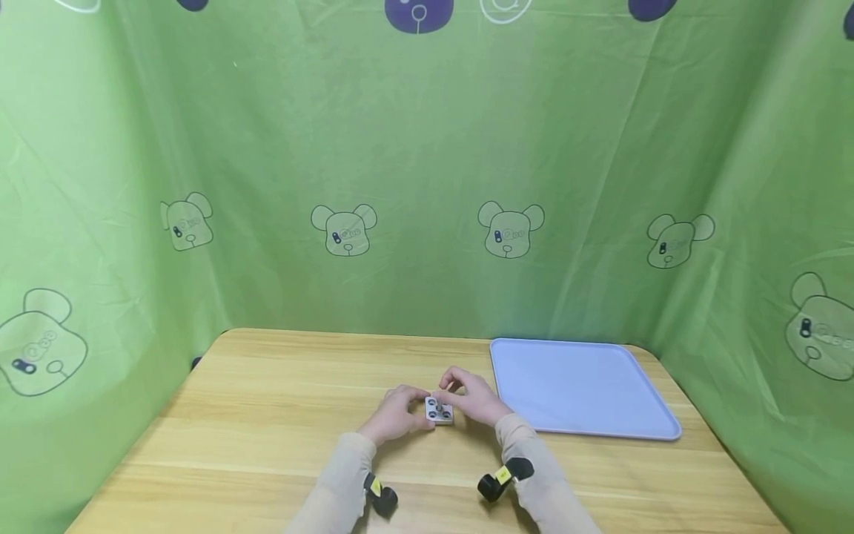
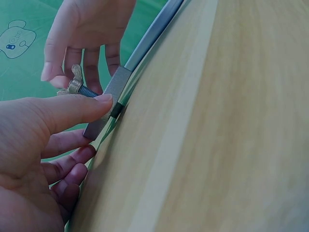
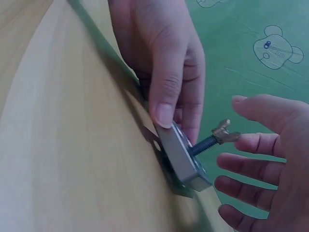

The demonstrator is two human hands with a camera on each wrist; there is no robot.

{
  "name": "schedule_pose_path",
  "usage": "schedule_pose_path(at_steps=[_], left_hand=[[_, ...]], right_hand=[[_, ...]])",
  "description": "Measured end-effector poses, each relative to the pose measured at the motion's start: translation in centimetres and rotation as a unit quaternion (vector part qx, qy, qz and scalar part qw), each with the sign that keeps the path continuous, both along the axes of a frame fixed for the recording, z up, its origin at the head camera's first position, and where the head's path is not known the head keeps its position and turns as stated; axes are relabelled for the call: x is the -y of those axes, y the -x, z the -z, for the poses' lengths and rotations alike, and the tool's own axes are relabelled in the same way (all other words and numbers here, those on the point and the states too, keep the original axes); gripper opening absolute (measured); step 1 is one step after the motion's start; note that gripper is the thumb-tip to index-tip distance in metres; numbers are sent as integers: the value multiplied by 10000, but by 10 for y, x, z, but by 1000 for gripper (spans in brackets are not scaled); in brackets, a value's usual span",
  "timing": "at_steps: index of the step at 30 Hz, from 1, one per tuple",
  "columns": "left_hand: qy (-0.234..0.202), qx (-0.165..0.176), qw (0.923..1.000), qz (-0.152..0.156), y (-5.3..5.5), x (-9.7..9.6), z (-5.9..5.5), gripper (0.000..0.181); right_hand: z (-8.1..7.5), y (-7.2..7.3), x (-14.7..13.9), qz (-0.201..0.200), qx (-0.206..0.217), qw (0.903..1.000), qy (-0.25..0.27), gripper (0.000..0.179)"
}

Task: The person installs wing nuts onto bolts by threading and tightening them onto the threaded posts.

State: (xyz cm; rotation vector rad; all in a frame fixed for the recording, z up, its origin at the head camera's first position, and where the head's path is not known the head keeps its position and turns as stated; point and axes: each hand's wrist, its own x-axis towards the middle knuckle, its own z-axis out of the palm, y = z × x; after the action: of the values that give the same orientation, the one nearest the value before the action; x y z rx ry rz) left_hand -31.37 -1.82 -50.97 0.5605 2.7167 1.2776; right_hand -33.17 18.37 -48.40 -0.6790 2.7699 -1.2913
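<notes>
A small grey metal block (image 3: 179, 152) with round holes is just above the wooden table in front of me. From its top face rises a dark threaded bolt (image 3: 205, 144), with a brass-coloured wing nut (image 3: 224, 132) at the outer end. My left hand (image 1: 396, 417) grips the block by its edges, thumb on the near side and fingers on the far side. Across from it, my right hand (image 1: 475, 401) is beside the wing nut. Its thumb and fingers are spread, and the index fingertip is right at one wing in the right wrist view.
A pale blue tray (image 1: 580, 386) lies on the table (image 1: 280, 415) to the right, its near left corner close to my right wrist. Green cloth with bear faces (image 1: 427, 289) hangs behind and on both sides. Each sleeve carries a small black camera (image 1: 385, 501).
</notes>
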Motion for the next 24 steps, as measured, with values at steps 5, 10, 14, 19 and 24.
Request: schedule_pose_path(at_steps=[5,10,14,19,24], left_hand=[[-57,31,10000,-11,-1,0,0,58],[-54,35,10000,-17,0,0,1,58],[-34,44,10000,-38,0,0,0,59],[-3,26,10000,-49,1,0,1,59],[-19,29,10000,-55,0,0,1,58]], right_hand=[[-3,0,-3,74,-55,9999,-71,15],[-3,0,-5,-261,-82,9996,8,28],[-3,0,-5,-393,6,9992,8,34],[-4,-1,-3,-498,56,9987,-25,34],[-4,-2,-3,-588,3,9983,-29,26]])
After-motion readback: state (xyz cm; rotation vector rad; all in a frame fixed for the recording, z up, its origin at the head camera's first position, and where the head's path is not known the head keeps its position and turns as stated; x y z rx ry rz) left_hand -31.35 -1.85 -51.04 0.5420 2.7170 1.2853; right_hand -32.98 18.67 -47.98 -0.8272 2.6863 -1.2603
